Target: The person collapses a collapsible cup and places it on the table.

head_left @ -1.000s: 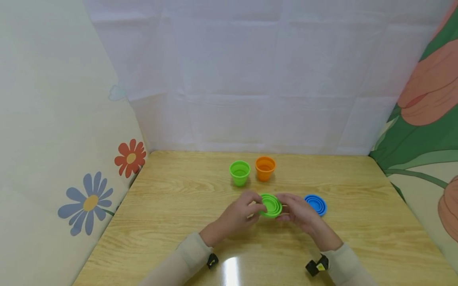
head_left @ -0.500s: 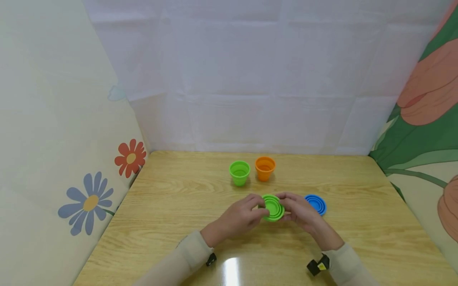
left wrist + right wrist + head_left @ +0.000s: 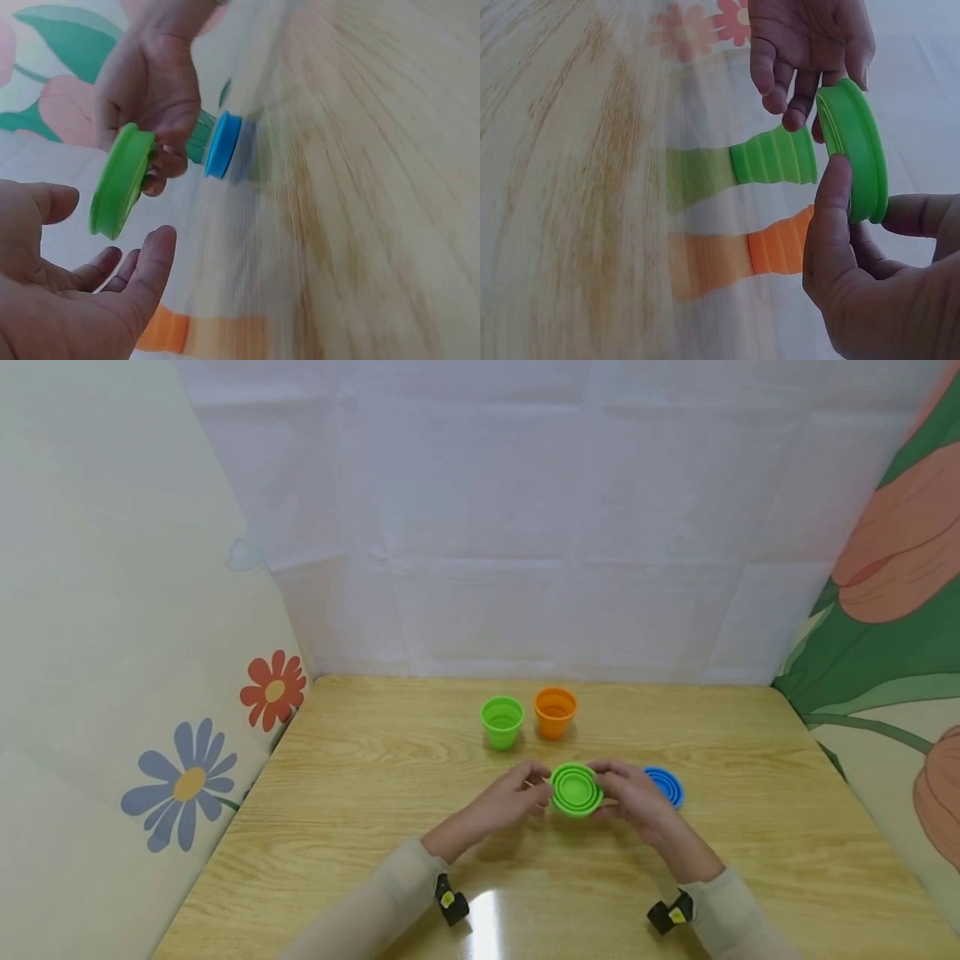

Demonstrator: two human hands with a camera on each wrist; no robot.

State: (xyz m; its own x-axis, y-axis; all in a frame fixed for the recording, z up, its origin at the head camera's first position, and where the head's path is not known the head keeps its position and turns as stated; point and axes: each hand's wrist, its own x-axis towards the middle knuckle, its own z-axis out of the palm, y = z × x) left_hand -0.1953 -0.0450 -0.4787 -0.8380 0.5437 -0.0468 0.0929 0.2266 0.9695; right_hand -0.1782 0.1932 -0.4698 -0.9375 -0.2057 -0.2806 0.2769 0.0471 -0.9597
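The right hand pinches a bright-green, round, flattened silicone-like cup; the left hand, fingers spread, hovers just left of it.

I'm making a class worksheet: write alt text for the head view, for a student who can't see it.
A person's right hand pinches a collapsed green cup over a wooden table, the left hand close beside it. Farther back stand an expanded green cup and an orange cup; a collapsed blue cup lies to the right.

Four cups (two collapsed) — two hands
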